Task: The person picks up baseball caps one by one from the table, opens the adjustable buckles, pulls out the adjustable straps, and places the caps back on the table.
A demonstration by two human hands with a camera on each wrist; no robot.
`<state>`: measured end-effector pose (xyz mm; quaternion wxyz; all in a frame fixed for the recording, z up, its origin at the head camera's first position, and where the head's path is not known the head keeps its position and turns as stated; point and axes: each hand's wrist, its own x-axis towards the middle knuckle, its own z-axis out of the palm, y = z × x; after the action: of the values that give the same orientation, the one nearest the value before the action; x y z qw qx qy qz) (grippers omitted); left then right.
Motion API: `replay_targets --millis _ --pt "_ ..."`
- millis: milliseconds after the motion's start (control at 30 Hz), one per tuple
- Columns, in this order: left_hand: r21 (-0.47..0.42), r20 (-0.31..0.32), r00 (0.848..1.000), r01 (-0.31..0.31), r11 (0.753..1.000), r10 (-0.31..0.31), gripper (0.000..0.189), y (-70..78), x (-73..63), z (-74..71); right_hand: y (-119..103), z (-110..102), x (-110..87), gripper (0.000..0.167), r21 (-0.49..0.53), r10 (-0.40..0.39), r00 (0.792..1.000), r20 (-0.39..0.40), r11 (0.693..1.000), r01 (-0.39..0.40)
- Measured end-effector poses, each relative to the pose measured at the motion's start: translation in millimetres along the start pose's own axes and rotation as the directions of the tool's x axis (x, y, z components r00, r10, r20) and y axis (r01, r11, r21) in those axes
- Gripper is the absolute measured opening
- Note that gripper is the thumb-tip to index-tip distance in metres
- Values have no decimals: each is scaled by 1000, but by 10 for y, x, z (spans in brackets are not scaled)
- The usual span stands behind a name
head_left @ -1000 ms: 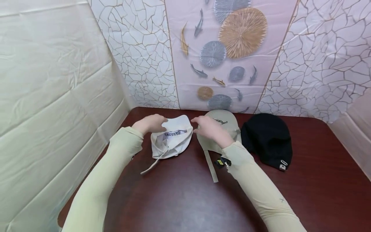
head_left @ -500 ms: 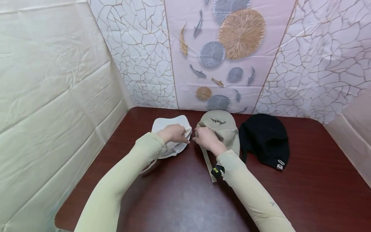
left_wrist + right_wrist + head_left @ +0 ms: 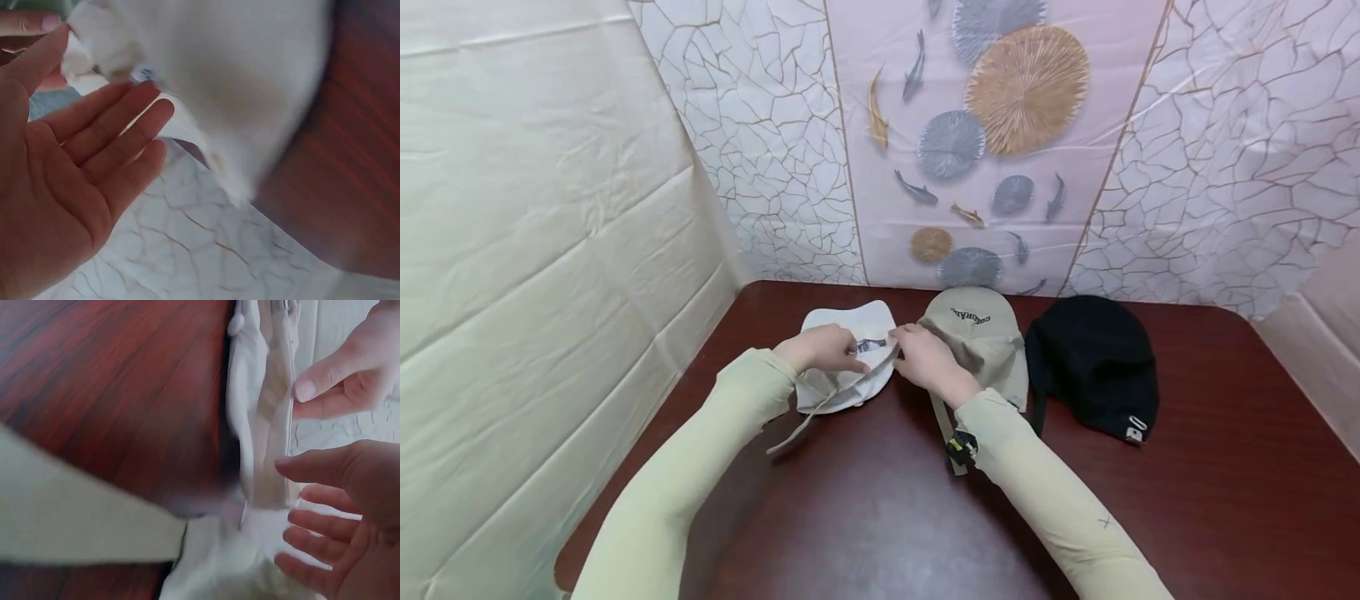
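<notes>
A white cap (image 3: pixel 853 318) with dark lettering lies at the back left of the table, its thin strap (image 3: pixel 792 436) trailing toward the front. The left hand (image 3: pixel 823 348) pinches the cap's rim near the lettering; in the left wrist view, the fingers of this hand (image 3: pixel 87 156) are fairly straight behind the fabric. On the cap's right side, the right hand (image 3: pixel 928 358) holds the same rim. From the right wrist, the rim (image 3: pixel 282 437) passes between thumb and fingers. The right hand partly covers a beige cap (image 3: pixel 977 329) beside it in the head view.
A black cap (image 3: pixel 1093 358) with a small metal clip lies right of the beige one. The dark red table (image 3: pixel 865 517) meets a patterned backdrop (image 3: pixel 955 225) behind and a pale cloth wall (image 3: pixel 550 292) on the left.
Both hands have come in from the cap's sides to its near rim and now hold it. The left hand has shifted slightly left over the last half second, showing the lettering again.
</notes>
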<state>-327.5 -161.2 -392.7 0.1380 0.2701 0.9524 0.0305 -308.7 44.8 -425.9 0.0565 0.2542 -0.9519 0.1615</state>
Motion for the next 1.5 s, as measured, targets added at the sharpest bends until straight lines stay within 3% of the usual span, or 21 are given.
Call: replay_targets --millis 167,367,433,633,733,967,1100,1267,1400,1500 --pt "-18 36 998 -50 999 50 31 -137 -167 79 -115 5 -6 43 -84 -31 1000 1 996 31" --pt "-55 14 994 -109 993 110 26 -184 -347 172 -245 45 -58 37 -53 -72 980 187 995 83" --pt "-65 -7 990 -139 988 139 25 -206 -422 209 -259 75 -83 34 -52 -64 976 206 996 76" --pt "-125 -57 985 -168 978 162 47 -279 -705 332 -244 160 -158 29 -51 -111 987 115 992 118" --pt "-146 -64 984 -176 973 168 48 -271 -800 371 -213 176 -200 31 -49 -118 989 85 991 122" --pt "-76 -117 958 -273 959 263 27 -229 -796 394 -156 146 -204 20 -57 -167 986 21 984 168" --pt "-99 -185 936 -323 941 301 9 -225 -789 301 -105 33 -192 20 5 -204 979 18 979 204" --pt "-264 -318 919 -322 909 233 8 -197 -914 -27 -55 -315 -176 20 225 -231 973 -31 946 232" --pt "-396 -416 891 -358 846 182 12 -123 -1049 -352 -114 -730 -249 21 378 -200 978 -55 903 206" --pt "-467 -458 871 -405 786 176 13 -68 -1116 -495 -171 -983 -343 22 429 -198 977 -78 878 212"
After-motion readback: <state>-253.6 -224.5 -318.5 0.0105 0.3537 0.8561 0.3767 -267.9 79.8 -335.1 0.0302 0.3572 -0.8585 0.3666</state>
